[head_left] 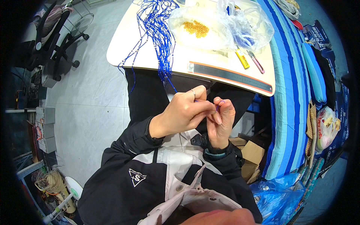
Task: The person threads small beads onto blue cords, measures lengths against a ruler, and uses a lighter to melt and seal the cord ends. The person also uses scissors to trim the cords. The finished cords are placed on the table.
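My left hand (183,111), with a ring on one finger, is closed in a pinch on a thin blue cord (222,101). Fingertips of my right hand (221,122) meet it and are also pinched on the cord, which makes a small curve at the right fingertips. The exact grip between the fingers is too small to make out. A large bundle of blue beaded strands (159,35) lies across the table and hangs over its near edge. One strand end (172,85) reaches down close to my left hand.
On the white table (125,47) are small gold pieces (196,29) on clear plastic, a plastic bag (258,28), a black ruler (228,76), a yellow tube (242,59) and a pink cutter (256,62). A blue striped bed (288,112) borders the right; an office chair (56,47) stands left.
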`<state>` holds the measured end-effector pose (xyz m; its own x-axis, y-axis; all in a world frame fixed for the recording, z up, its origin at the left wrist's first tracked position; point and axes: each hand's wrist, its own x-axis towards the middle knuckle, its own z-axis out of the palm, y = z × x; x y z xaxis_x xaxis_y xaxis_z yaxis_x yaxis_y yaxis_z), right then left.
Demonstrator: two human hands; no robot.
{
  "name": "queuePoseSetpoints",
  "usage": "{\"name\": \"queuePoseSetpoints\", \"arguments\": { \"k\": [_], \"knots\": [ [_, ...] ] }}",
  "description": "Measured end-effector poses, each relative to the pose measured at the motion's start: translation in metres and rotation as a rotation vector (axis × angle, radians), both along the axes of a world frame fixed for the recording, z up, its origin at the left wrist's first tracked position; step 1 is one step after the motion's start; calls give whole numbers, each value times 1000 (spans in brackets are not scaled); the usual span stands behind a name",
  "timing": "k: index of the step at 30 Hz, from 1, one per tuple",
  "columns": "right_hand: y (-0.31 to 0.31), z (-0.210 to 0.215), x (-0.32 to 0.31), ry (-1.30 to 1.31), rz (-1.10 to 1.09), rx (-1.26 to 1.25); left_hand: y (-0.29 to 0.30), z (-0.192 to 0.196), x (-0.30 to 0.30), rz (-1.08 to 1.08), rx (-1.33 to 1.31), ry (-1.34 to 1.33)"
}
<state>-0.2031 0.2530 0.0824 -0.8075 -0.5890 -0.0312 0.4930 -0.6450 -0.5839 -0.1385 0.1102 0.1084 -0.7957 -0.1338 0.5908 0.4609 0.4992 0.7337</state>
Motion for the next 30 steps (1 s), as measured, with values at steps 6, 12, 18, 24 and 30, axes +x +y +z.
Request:
{"name": "queuePoseSetpoints", "arguments": {
  "k": [6, 12, 18, 24, 30],
  "knots": [
    [-6, 5, 5, 721, -271, 576, -5, 1, 1, 44, 49, 13],
    [-3, 16, 2, 1330, -521, 853, -5, 5, 3, 75, 39, 1],
    [-3, 15, 3, 1130, -547, 765, -7, 8, 4, 78, 60, -12],
    [2, 15, 3, 905, -442, 686, -10, 12, 7, 76, 70, -59],
    [4, 12, 0, 825, -349, 568, -13, 11, 5, 19, 128, -69]
  ]
}}
